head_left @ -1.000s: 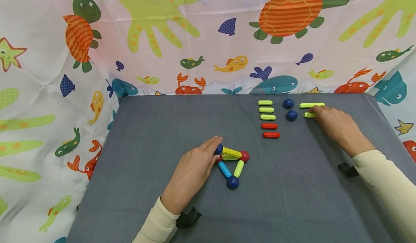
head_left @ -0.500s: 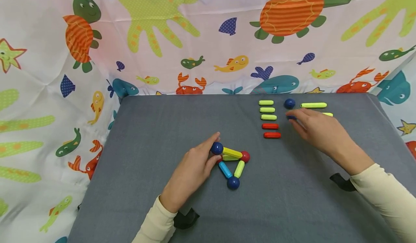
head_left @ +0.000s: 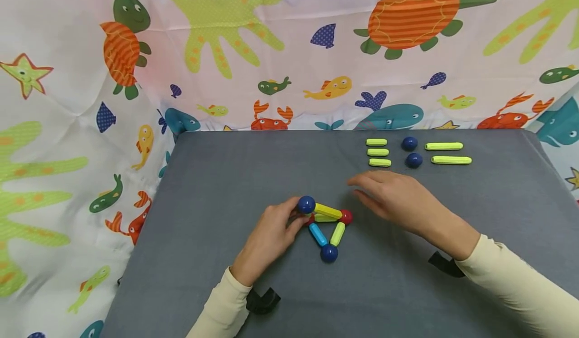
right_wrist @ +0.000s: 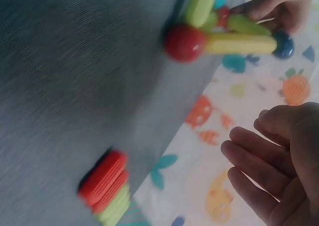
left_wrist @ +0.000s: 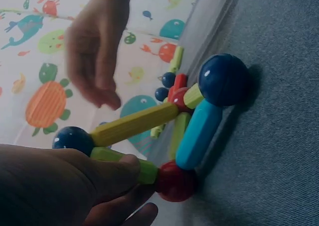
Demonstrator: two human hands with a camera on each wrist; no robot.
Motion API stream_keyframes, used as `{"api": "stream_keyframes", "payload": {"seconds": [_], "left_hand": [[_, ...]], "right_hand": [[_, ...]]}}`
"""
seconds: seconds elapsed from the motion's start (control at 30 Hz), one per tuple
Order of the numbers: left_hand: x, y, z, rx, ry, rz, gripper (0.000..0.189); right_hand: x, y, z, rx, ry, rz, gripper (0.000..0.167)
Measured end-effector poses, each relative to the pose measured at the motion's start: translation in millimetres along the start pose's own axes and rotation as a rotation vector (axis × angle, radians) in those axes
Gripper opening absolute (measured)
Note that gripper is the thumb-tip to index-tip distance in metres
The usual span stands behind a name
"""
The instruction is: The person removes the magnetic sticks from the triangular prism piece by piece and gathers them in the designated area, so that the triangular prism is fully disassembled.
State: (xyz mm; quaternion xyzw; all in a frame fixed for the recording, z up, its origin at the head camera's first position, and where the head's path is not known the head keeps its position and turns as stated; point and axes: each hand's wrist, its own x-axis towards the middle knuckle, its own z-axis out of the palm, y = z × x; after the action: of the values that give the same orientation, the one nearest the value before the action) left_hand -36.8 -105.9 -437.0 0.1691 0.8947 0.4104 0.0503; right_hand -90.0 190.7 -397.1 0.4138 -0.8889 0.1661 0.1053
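Note:
A small frame of magnetic building sticks and balls stands on the grey table. Its base is a triangle with a light blue stick (head_left: 318, 234), a green stick (head_left: 337, 234) and a dark blue ball (head_left: 329, 253) at the near corner. A yellow stick (head_left: 328, 211) slopes from a red ball (head_left: 346, 217) up to a raised dark blue ball (head_left: 306, 205). My left hand (head_left: 273, 240) pinches the upright green stick (left_wrist: 147, 172) below that raised ball. Right of the frame, above the table, my right hand (head_left: 402, 200) holds nothing, fingers relaxed. It hides two red sticks (right_wrist: 103, 178) from the head view.
At the table's back right lie several short green sticks (head_left: 378, 152) in a column. Beside them are a dark blue ball (head_left: 413, 160) with a second one behind, and two longer green sticks (head_left: 451, 160). A printed curtain (head_left: 289, 51) hangs behind the table (head_left: 217, 177).
My right hand has come left and nearer from the longer green sticks, leaving them lying on the table. My left hand stays at the frame, its fingers now lower beneath the raised blue ball.

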Motion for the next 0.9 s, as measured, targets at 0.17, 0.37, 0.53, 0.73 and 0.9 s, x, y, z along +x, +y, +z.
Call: {"api": "stream_keyframes", "payload": {"seconds": [0.17, 0.37, 0.53, 0.73, 0.9], "left_hand": [[1.5, -2.5, 2.2, -0.039, 0.016, 0.024, 0.018], [2.8, -3.6, 1.6, -0.055, 0.012, 0.013, 0.012], [3.8, -3.5, 2.4, -0.016, 0.017, 0.032, 0.009], [5.2, -3.0, 5.1, 0.029, 0.030, 0.062, 0.008], [7.6, -2.6, 6.8, 0.026, 0.016, 0.066, 0.011]], "right_hand": [[15.5, -19, 2, 0.047, 0.002, -0.031, 0.038], [32.2, -41, 9, 0.094, -0.012, -0.071, 0.046], [41.5, -52, 16, 0.114, -0.036, -0.101, 0.051], [43.9, -56, 21, 0.097, -0.073, -0.106, 0.045], [42.8, -56, 23, 0.086, -0.072, -0.103, 0.045]]}}
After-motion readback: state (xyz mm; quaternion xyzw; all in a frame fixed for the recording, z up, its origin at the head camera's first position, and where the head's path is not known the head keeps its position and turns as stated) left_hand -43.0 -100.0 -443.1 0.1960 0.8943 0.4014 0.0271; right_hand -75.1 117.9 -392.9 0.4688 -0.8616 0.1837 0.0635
